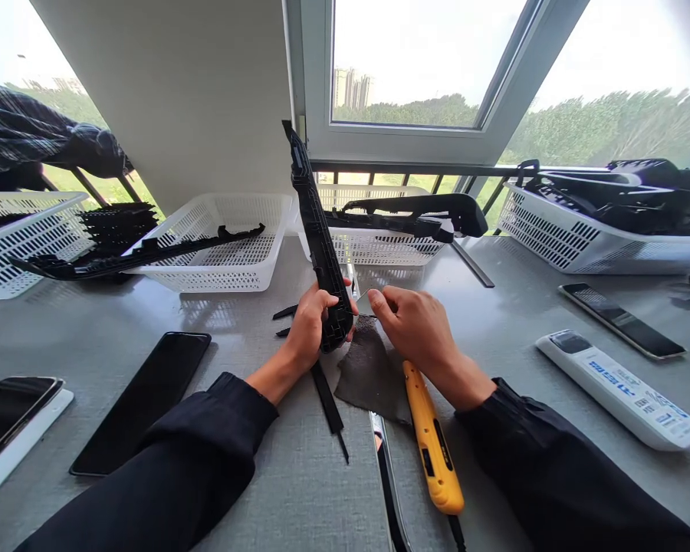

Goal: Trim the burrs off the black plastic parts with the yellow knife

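Note:
My left hand grips the lower end of a long black plastic trim part and holds it upright, tilted slightly left. My right hand is right beside it, its fingers pinched on a small thin piece next to the part's base. Under both hands lies a dark grey sanding cloth. A yellow hand tool lies on the table under my right wrist. Thin black strips lie below my left hand.
White baskets stand along the window, some with black trim parts. Phones lie at the left, a white remote and another phone at the right. A person's dark sleeve is at far left.

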`<state>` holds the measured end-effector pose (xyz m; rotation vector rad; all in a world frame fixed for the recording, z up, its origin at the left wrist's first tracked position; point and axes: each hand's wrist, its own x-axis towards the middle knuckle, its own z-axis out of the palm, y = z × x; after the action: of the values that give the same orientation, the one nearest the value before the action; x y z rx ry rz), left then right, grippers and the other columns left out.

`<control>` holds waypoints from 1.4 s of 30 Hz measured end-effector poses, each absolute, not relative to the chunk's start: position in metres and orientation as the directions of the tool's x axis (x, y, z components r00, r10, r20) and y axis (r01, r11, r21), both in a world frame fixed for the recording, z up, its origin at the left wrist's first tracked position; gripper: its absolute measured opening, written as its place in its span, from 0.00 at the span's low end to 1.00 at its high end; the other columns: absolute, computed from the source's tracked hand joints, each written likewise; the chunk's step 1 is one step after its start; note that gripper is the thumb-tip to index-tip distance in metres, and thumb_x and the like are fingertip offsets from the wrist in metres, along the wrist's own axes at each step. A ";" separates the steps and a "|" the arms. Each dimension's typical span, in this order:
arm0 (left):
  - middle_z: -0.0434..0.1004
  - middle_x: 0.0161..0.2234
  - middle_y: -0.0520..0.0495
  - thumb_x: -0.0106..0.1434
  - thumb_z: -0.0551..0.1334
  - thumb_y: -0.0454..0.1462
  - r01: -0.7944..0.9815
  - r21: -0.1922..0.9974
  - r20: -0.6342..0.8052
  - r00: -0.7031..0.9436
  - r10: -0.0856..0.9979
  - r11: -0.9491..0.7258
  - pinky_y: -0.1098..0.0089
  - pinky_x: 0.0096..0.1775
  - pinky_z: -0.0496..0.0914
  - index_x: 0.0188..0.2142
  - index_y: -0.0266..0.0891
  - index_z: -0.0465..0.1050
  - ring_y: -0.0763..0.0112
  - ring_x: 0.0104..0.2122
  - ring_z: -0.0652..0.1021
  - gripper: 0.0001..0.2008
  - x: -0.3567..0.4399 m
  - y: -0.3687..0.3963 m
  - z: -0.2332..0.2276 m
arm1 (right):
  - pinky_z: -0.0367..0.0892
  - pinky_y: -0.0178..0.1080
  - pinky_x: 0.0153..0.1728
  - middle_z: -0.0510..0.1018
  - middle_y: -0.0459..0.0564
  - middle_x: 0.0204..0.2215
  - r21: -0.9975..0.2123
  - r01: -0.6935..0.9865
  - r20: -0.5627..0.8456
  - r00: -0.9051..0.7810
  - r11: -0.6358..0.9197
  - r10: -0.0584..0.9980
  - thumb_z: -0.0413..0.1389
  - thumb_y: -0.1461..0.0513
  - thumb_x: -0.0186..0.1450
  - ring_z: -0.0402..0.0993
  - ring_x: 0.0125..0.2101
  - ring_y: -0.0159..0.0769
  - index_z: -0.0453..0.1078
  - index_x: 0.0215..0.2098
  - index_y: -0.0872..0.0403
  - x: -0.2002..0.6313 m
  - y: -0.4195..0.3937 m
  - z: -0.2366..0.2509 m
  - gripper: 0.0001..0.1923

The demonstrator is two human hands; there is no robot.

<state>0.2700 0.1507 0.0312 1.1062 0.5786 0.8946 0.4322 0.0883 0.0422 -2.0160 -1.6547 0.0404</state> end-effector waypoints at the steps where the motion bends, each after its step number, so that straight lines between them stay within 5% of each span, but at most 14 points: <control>1: 0.76 0.28 0.52 0.56 0.59 0.42 -0.325 0.929 0.025 0.539 0.842 0.180 0.71 0.16 0.63 0.47 0.39 0.68 0.69 0.16 0.73 0.19 0.270 0.150 0.032 | 0.41 0.38 0.29 0.65 0.44 0.19 -0.408 0.906 0.299 0.249 -0.112 0.921 0.46 0.48 0.75 0.51 0.23 0.31 0.59 0.22 0.52 0.432 0.088 0.042 0.27; 15: 0.74 0.27 0.54 0.54 0.60 0.41 -0.345 0.925 0.030 0.478 0.878 0.156 0.70 0.17 0.66 0.43 0.39 0.70 0.70 0.16 0.74 0.17 0.272 0.149 0.031 | 0.41 0.39 0.29 0.71 0.46 0.20 -0.325 0.937 0.256 0.214 -0.124 0.943 0.46 0.49 0.76 0.57 0.22 0.31 0.68 0.24 0.52 0.429 0.087 0.044 0.26; 23: 0.74 0.27 0.54 0.52 0.60 0.42 -0.404 0.892 -0.027 0.399 0.917 0.202 0.72 0.15 0.63 0.43 0.40 0.67 0.70 0.16 0.74 0.18 0.272 0.151 0.034 | 0.41 0.39 0.30 0.67 0.44 0.19 -0.323 0.940 0.259 0.203 -0.113 0.944 0.51 0.53 0.71 0.52 0.22 0.30 0.63 0.21 0.53 0.428 0.086 0.047 0.22; 29: 0.73 0.25 0.54 0.53 0.60 0.42 -0.362 0.919 0.039 0.475 0.879 0.155 0.70 0.17 0.66 0.41 0.40 0.69 0.70 0.16 0.74 0.16 0.273 0.149 0.031 | 0.42 0.39 0.29 0.68 0.45 0.19 -0.412 0.901 0.271 0.260 -0.132 0.927 0.46 0.51 0.74 0.53 0.22 0.31 0.62 0.20 0.53 0.431 0.088 0.046 0.26; 42: 0.76 0.28 0.52 0.53 0.60 0.40 -0.285 0.948 0.049 0.579 0.814 0.145 0.69 0.18 0.69 0.43 0.39 0.70 0.70 0.16 0.74 0.17 0.273 0.148 0.029 | 0.41 0.39 0.29 0.69 0.46 0.20 -0.412 0.892 0.269 0.315 -0.187 0.910 0.44 0.50 0.76 0.54 0.23 0.32 0.64 0.21 0.53 0.436 0.090 0.045 0.28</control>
<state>0.2726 0.1481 0.0286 1.1711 0.5545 0.8519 0.4358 0.0905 0.0448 -2.0934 -1.5893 0.0492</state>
